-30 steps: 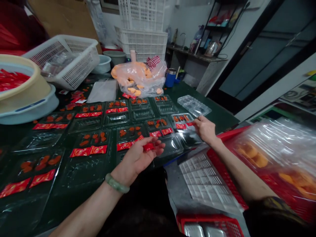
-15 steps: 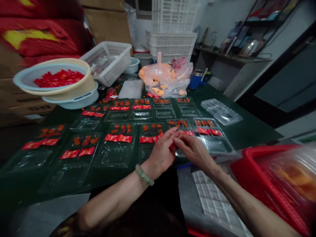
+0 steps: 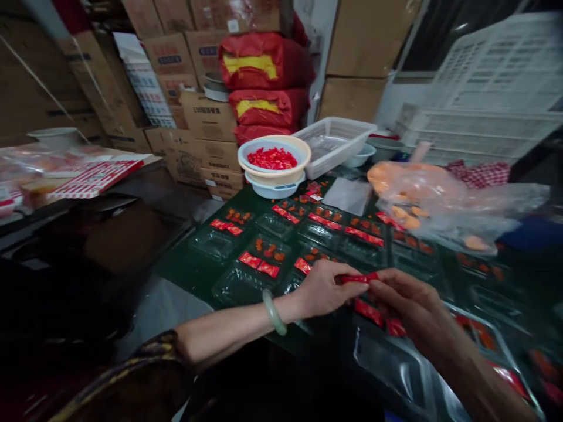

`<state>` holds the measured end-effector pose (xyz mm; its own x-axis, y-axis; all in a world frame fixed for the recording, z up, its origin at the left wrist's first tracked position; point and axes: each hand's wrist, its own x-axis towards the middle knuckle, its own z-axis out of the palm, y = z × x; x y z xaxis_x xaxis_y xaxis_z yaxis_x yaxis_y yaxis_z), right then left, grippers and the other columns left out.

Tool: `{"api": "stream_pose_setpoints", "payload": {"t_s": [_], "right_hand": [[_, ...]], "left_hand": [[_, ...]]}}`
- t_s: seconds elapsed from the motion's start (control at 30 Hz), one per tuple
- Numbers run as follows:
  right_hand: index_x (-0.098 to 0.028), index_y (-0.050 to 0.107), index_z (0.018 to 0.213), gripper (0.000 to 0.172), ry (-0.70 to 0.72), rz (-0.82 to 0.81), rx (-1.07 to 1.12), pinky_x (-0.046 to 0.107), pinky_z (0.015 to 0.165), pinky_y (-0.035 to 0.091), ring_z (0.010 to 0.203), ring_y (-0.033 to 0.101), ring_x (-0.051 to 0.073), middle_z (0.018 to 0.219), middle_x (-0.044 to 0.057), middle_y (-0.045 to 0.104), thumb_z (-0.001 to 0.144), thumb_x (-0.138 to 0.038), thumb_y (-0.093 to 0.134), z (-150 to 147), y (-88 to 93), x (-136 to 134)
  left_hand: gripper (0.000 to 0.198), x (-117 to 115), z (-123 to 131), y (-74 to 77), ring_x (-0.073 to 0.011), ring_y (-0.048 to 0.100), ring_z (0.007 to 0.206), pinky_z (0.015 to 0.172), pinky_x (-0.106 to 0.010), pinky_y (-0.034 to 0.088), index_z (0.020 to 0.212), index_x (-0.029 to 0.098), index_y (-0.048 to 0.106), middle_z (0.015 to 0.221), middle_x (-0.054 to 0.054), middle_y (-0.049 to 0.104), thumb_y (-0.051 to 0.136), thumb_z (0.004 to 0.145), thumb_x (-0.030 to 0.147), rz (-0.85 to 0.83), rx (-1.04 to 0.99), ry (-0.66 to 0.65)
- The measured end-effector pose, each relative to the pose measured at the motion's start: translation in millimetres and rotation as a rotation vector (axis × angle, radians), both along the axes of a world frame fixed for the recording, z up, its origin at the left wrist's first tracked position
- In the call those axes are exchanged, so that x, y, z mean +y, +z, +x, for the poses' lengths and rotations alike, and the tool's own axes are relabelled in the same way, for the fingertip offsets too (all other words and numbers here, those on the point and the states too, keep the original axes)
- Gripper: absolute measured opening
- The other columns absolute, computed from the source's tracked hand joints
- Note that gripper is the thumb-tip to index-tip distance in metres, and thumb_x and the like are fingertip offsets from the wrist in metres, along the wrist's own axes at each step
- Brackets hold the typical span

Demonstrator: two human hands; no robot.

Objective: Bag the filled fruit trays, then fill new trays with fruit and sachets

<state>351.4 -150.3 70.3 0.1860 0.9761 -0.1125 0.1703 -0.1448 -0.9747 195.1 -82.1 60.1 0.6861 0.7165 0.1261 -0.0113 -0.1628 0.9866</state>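
My left hand, with a pale green bangle at the wrist, pinches one end of a small red packet. The fingers of my right hand close on its other end. Below and around both hands, clear plastic trays stand in rows on the dark green table. Many hold orange-brown pieces in the upper part and red packets across the middle; their large lower compartments show bare plastic. My arms hide some of the trays.
Stacked basins with red packets stand at the table's back left, beside a white basket. A plastic bag with orange pieces lies back right. Cardboard boxes and white crates stand behind.
The view has swung left, bringing more boxes and a side table into sight. My hands have moved slightly apart, and the red packet between them now shows more clearly.
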Motion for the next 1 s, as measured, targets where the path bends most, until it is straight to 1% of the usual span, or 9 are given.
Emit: {"api": "stream_pose_setpoints", "payload": {"t_s": [0.13, 0.23, 0.4, 0.47, 0.57, 0.7, 0.77, 0.87, 1.0], "right_hand": [[-0.020, 0.060, 0.067, 0.016, 0.165, 0.360, -0.330, 0.026, 0.052, 0.040, 0.060, 0.052, 0.014, 0.068, 0.002, 0.058, 0.073, -0.034, 0.065, -40.8, -7.9, 63.7], [-0.020, 0.056, 0.068, 0.014, 0.248, 0.576, -0.626, 0.028, 0.058, 0.042, 0.066, 0.053, 0.015, 0.073, 0.003, 0.058, 0.081, -0.024, 0.054, -62.0, -17.3, 107.6], [-0.020, 0.055, 0.073, 0.014, 0.153, 0.723, -0.933, 0.030, 0.068, 0.044, 0.075, 0.055, 0.017, 0.079, 0.006, 0.058, 0.085, -0.019, 0.048, -27.6, -11.5, 156.6], [-0.020, 0.054, 0.073, 0.011, 0.139, 0.727, -0.940, 0.030, 0.068, 0.045, 0.073, 0.055, 0.017, 0.077, 0.005, 0.058, 0.083, -0.018, 0.049, -1.1, -12.5, 168.0], [-0.020, 0.053, 0.074, 0.013, 0.270, 0.679, -0.964, 0.031, 0.068, 0.046, 0.074, 0.057, 0.017, 0.078, 0.005, 0.059, 0.082, -0.013, 0.045, 23.2, -32.2, 181.7], [-0.018, 0.054, 0.078, 0.021, 0.350, 0.654, -1.014, 0.030, 0.070, 0.047, 0.078, 0.058, 0.017, 0.083, 0.007, 0.060, 0.079, -0.006, 0.037, 19.9, -68.7, 197.7], [-0.018, 0.055, 0.079, 0.021, 0.335, 0.658, -1.037, 0.029, 0.070, 0.047, 0.078, 0.058, 0.017, 0.085, 0.008, 0.062, 0.079, -0.007, 0.037, 16.1, -75.2, 202.8], [-0.019, 0.055, 0.079, 0.020, 0.228, 0.675, -1.043, 0.030, 0.072, 0.047, 0.082, 0.059, 0.018, 0.087, 0.008, 0.062, 0.080, -0.008, 0.038, 23.5, -64.0, 206.1], [-0.020, 0.053, 0.073, 0.009, -0.118, 0.675, -0.897, 0.031, 0.070, 0.047, 0.075, 0.060, 0.018, 0.080, 0.006, 0.063, 0.076, -0.014, 0.046, 55.7, -31.1, 204.3]], "left_hand": [[0.015, 62.7, -54.3, 2.3, -0.0157, 0.057, 0.076, 0.070, -0.024, 0.042, 0.083, 0.018, 0.071, 0.083, -0.006, 0.063, 0.058, 0.078, 0.023, 0.391, 0.072, 0.013], [0.015, 102.1, -88.0, -1.4, -0.0163, 0.058, 0.076, 0.072, -0.025, 0.043, 0.078, 0.019, 0.070, 0.082, -0.007, 0.063, 0.055, 0.079, 0.020, 0.480, 0.117, 0.084], [0.012, 143.0, -118.5, -7.3, -0.0157, 0.056, 0.071, 0.069, -0.025, 0.041, 0.074, 0.018, 0.069, 0.078, -0.006, 0.063, 0.057, 0.077, 0.020, 0.475, 0.134, 0.321], [0.011, 157.6, -119.5, -9.6, -0.0160, 0.055, 0.071, 0.069, -0.026, 0.041, 0.074, 0.018, 0.068, 0.078, -0.005, 0.062, 0.057, 0.076, 0.020, 0.481, 0.166, 0.333], [0.012, 185.5, -108.7, -18.7, -0.0194, 0.054, 0.080, 0.077, -0.030, 0.041, 0.079, 0.019, 0.067, 0.084, -0.006, 0.061, 0.057, 0.074, 0.017, 0.576, 0.307, 0.319], [0.017, 226.9, -86.6, -40.8, -0.0269, 0.048, 0.098, 0.087, -0.038, 0.037, 0.085, 0.020, 0.068, 0.095, -0.010, 0.058, 0.057, 0.072, 0.018, 0.752, 0.522, 0.331], [0.015, 240.2, -79.4, -49.2, -0.0274, 0.048, 0.096, 0.087, -0.039, 0.037, 0.083, 0.019, 0.068, 0.094, -0.011, 0.057, 0.057, 0.073, 0.019, 0.758, 0.564, 0.287], [0.015, 245.5, -74.6, -49.9, -0.0254, 0.050, 0.092, 0.086, -0.038, 0.037, 0.084, 0.019, 0.068, 0.092, -0.010, 0.059, 0.055, 0.075, 0.021, 0.767, 0.569, 0.264], [0.021, 240.8, -72.7, -32.9, -0.0225, 0.053, 0.090, 0.086, -0.035, 0.040, 0.088, 0.016, 0.066, 0.092, -0.010, 0.061, 0.049, 0.079, 0.024, 0.837, 0.462, 0.408]]}}
